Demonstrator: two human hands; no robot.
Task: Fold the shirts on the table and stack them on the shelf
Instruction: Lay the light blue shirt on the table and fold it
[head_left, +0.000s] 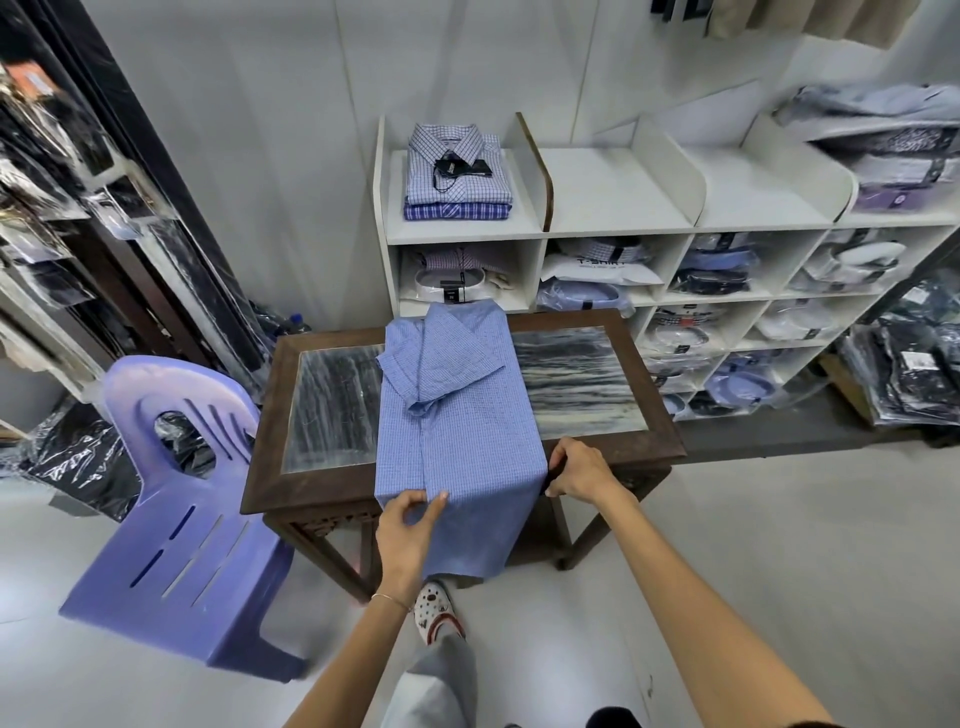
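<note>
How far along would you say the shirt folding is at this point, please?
Done: two folded shirts sit stacked on the shelf. In hand: the left hand and right hand grip the blue shirt, sides folded in, tail hanging off the table. Left: fold lengthwise, stack it.

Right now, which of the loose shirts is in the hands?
The light blue checked shirt on the table; left hand and right hand grip its sides. The two folded shirts sit untouched atop the shelf.

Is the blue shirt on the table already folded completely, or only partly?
Partly. The blue shirt has its sides and sleeves folded inward into a strip, but its lower end hangs over the table edge.
</note>
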